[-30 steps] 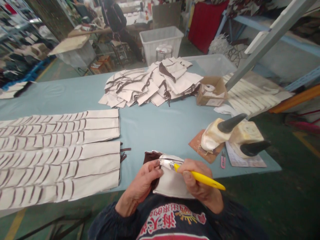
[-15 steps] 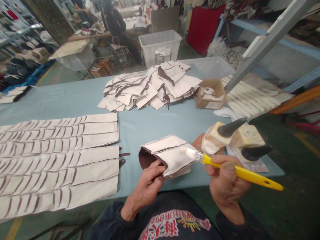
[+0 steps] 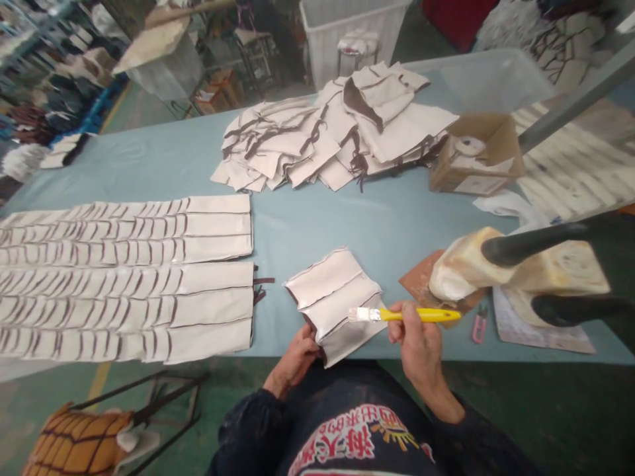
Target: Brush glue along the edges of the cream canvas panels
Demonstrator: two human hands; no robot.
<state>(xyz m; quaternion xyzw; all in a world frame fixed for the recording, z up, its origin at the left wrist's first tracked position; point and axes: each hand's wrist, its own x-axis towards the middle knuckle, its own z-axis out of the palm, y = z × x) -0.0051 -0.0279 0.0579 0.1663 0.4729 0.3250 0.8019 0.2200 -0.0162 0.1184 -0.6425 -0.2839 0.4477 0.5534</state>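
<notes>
A cream fabric piece [image 3: 330, 291] with dark brown seams and a brown inner side lies near the table's front edge. My left hand [image 3: 299, 354] is closed on its lower left edge, with some fingertips hidden under the fabric. In my right hand [image 3: 419, 340] is a paintbrush [image 3: 431, 315] with a yellow handle. Its bristles, pale with a white substance, point left over the right part of the fabric; whether they touch it I cannot tell. Right of the brush stand yellowed white containers [image 3: 459, 261] with black handle-like parts, one on a brown sheet [image 3: 419, 274].
Overlapping rows of similar cream pieces [image 3: 213, 284] cover the table's left side. A loose heap [image 3: 317, 145] lies at the back, beside a cardboard box [image 3: 476, 158]. Pink snips [image 3: 479, 325] lie near the containers. A slanted metal post [image 3: 570, 99] rises at right.
The view has tilted down and come around. The fabric piece now lies flatter, its brown opening mostly out of sight. The brush has turned closer to level, its bristles lower over the fabric.
</notes>
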